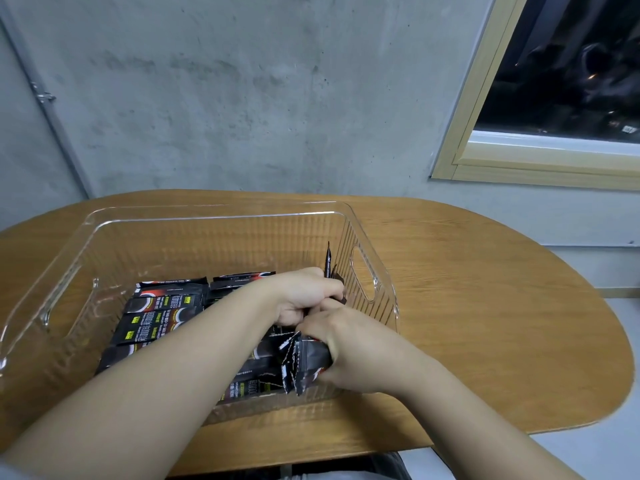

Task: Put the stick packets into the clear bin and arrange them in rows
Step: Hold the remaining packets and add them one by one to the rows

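Right hand point(349, 355): fingers curled round bundle of black packets point(304, 365), ends fanned, inside bin near right wall. Left hand point(304, 299): curled round more packets at same spot, one packet point(327, 259) sticking up against ribbed wall. Rows of packets point(162, 306) lie flat on left of bin floor. Clear bin point(214, 216) sits on wooden table point(485, 306). Risk: loose fanned bundle may slip and spill across laid rows; upright packet may topple crosswise.
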